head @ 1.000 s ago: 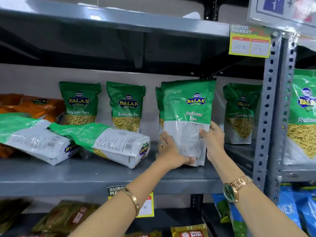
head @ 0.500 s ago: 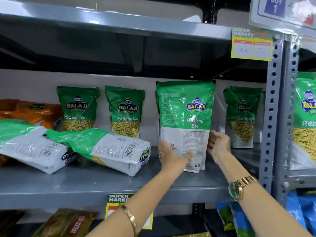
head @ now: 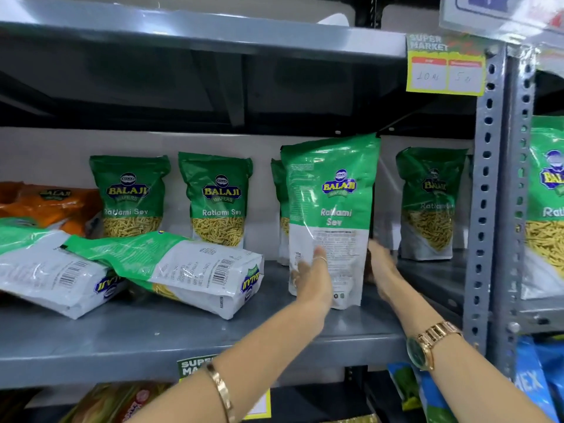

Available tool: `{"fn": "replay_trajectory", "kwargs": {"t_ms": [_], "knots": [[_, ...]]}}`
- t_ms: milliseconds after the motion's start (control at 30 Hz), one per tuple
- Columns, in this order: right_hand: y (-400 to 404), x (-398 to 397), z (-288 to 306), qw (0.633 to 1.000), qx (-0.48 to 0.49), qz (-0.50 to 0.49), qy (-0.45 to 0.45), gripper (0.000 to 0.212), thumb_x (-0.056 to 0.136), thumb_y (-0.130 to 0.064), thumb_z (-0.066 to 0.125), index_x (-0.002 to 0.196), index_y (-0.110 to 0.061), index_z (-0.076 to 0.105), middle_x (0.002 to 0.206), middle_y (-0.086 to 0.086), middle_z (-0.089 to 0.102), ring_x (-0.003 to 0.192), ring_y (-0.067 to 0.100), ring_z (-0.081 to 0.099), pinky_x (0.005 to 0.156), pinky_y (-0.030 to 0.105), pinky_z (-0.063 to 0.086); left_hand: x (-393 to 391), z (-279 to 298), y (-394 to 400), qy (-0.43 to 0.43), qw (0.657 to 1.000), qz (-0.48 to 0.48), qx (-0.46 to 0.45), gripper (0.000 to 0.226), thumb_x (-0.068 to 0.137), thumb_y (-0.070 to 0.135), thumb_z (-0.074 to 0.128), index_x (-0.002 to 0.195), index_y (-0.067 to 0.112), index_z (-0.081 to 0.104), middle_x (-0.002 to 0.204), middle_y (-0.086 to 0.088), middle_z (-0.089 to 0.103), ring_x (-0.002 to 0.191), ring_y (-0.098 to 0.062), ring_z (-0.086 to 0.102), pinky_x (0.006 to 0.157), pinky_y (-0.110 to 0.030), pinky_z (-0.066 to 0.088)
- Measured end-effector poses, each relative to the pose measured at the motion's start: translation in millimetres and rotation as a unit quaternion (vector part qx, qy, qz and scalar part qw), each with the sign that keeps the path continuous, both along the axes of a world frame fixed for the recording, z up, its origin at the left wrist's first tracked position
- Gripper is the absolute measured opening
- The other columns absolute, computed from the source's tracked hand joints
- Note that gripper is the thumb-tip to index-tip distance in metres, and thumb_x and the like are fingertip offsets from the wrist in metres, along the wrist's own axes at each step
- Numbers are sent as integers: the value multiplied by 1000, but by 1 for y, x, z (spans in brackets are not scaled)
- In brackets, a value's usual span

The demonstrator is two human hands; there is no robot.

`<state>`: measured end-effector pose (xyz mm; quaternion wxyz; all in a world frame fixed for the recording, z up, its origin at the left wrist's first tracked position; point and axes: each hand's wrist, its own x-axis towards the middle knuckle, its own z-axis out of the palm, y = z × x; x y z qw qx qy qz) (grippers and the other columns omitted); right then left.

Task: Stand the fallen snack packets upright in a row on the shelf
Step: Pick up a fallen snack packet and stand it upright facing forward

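A green-and-white Ratlami Sev packet (head: pixel 332 190) stands upright near the front of the grey shelf (head: pixel 183 337), its back label facing me. My left hand (head: pixel 314 279) presses flat on its lower front, fingers wrapped at its left edge. My right hand (head: pixel 381 267), blurred, is beside the packet's right edge with fingers stretched out. Two more packets lie fallen on their sides: one (head: pixel 189 267) at centre left and another (head: pixel 45 270) at far left, overlapping. Three upright packets (head: pixel 129 193), (head: pixel 218 196), (head: pixel 430 203) line the back wall.
Another upright packet (head: pixel 279 209) is half hidden behind the one I touch. An orange packet (head: pixel 52 203) lies at the back left. A perforated steel post (head: pixel 485 209) bounds the shelf on the right, with a large packet (head: pixel 546 209) in the neighbouring bay. More snacks fill the shelf below.
The packet went from lifted in both hands to standing on the shelf. My right hand let go, then returned to its right edge. My left hand slid onto the front.
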<state>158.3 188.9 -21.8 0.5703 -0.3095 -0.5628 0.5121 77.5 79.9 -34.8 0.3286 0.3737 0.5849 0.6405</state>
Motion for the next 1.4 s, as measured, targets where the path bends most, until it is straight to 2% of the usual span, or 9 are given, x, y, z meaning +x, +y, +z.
{"fn": "replay_trajectory", "kwargs": {"t_ms": [67, 167, 267, 433, 533, 700, 833, 1200, 1400], "knots": [[-3, 0, 1, 999, 16, -25, 12, 34, 91, -21, 54, 57, -16, 57, 37, -8, 58, 36, 9, 47, 34, 14, 38, -13, 3, 14, -15, 1000, 5, 1, 87, 74, 79, 25, 137, 23, 46, 143, -4, 49, 129, -24, 48, 111, -40, 34], [-3, 1, -2, 999, 45, -27, -3, 42, 90, -25, 57, 52, -6, 56, 28, -2, 53, 20, 7, 42, 27, 12, 29, -31, 8, 25, -19, 1000, -23, -10, 78, 84, 72, 23, 124, 13, 54, 114, -7, 64, 95, -20, 61, 84, -32, 49], [-12, 3, -6, 993, 94, -53, -53, 47, 90, -29, 57, 50, -5, 57, 33, 3, 53, 21, 7, 43, 26, 12, 31, -44, 8, 30, -29, 999, -34, -21, 86, 74, 79, 30, 114, 12, 65, 117, -12, 68, 101, -26, 64, 90, -33, 49], [-4, -3, -9, 988, 90, -51, -115, 31, 94, -44, 41, 83, -21, 60, 94, 4, 64, 84, 20, 59, 72, 33, 50, -15, 11, 2, -36, 995, 84, 27, 67, 94, 55, 28, 147, 14, 26, 152, -14, 34, 138, -28, 33, 111, -40, 28], [-16, -7, -4, 991, 50, 56, -113, 50, 98, -45, 25, 134, -17, 45, 132, -3, 49, 126, 18, 43, 113, 41, 29, 14, -2, -13, 32, 990, 99, 99, 64, 96, 41, 37, 150, 16, 15, 158, -8, 20, 146, -22, 19, 118, -36, 17], [-19, -8, -2, 992, 10, 98, -83, 57, 95, -47, 32, 136, -10, 47, 139, 8, 51, 129, 26, 46, 114, 41, 30, 27, -6, -3, 120, 991, 52, -3, 76, 96, 47, 32, 150, 11, -7, 161, -4, -6, 149, -19, -3, 121, -35, 5], [-13, -6, -7, 992, 33, 93, -75, 91, 68, -66, 60, 137, -10, 41, 140, 8, 50, 128, 24, 46, 114, 43, 30, 5, 3, 4, 101, 993, 52, -31, 77, 93, 53, 33, 150, 13, 1, 161, -6, 8, 148, -23, 10, 120, -39, 12], [-9, -2, -8, 988, 43, 8, -146, 64, 78, -41, 69, 118, -7, 32, 134, 23, 49, 117, 37, 52, 97, 46, 43, -44, 9, 16, 176, 975, 3, -137, 68, 96, 54, 12, 150, 13, 2, 160, -11, 10, 147, -28, 14, 115, -39, 16], [-15, 1, -10, 980, -13, 117, -162, 108, 60, -64, 70, 143, -13, 23, 152, 9, 32, 140, 27, 28, 114, 46, 21, -49, 7, 18, 177, 971, 0, -159, 74, 93, 59, 16, 151, 16, 0, 161, -10, 9, 147, -29, 13, 116, -41, 16]]}}
